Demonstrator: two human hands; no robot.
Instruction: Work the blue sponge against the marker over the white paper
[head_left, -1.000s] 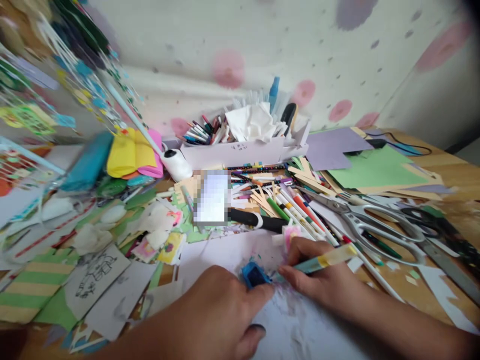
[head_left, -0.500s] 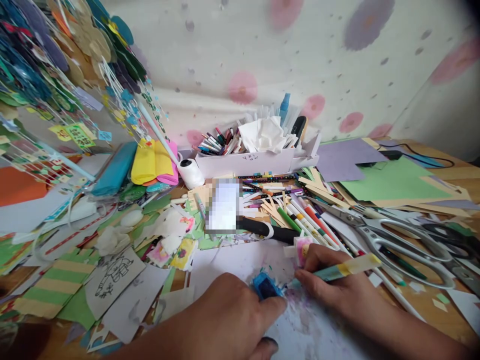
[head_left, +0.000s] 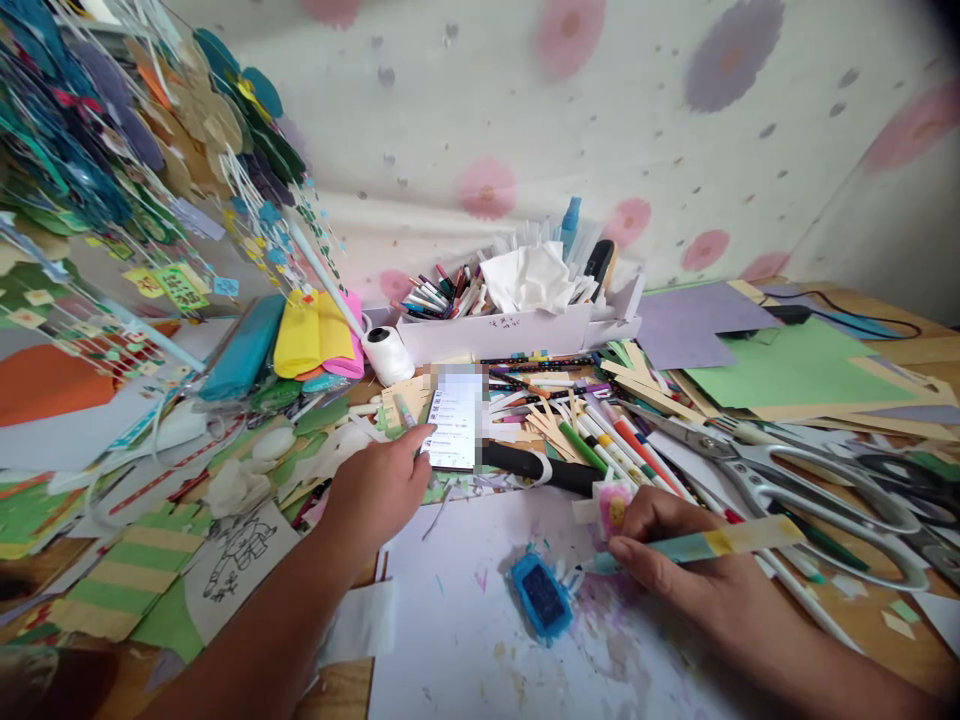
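**Left fingers at the phone, pen clamped in the right hand**

Your left hand (head_left: 379,495) reaches forward to the phone (head_left: 455,420), its index fingertip at the left edge of the lit screen. The thumb and index finger stand slightly apart, with nothing clamped between them. Part of the phone's surroundings is blurred into blocks.

Your right hand (head_left: 675,560) has its thumb and fingers closed on the pen (head_left: 739,540), a pale blue and yellow one. The pen slants, its tip down to the left, close to the right side of the blue piece (head_left: 540,595); you cannot tell from here whether they touch. The blue piece has a dark blue middle and lies on the white paper (head_left: 442,610), which carries blue, purple and yellowish marks. The pink piece (head_left: 615,505), with a yellow patch, is just beside your right index finger; whether that finger touches it is unclear.

Beyond the white paper, the black handle (head_left: 577,477) lies to the right of the phone, near the markers (head_left: 592,437). The big scissors (head_left: 716,446) lie farther right, in front of the green sheet (head_left: 795,365). Behind the phone are the white spool (head_left: 388,355) and the box (head_left: 487,336), filled with pens and tissue. On your left, the line drawing (head_left: 241,550) lies beside the striped paper (head_left: 124,585).
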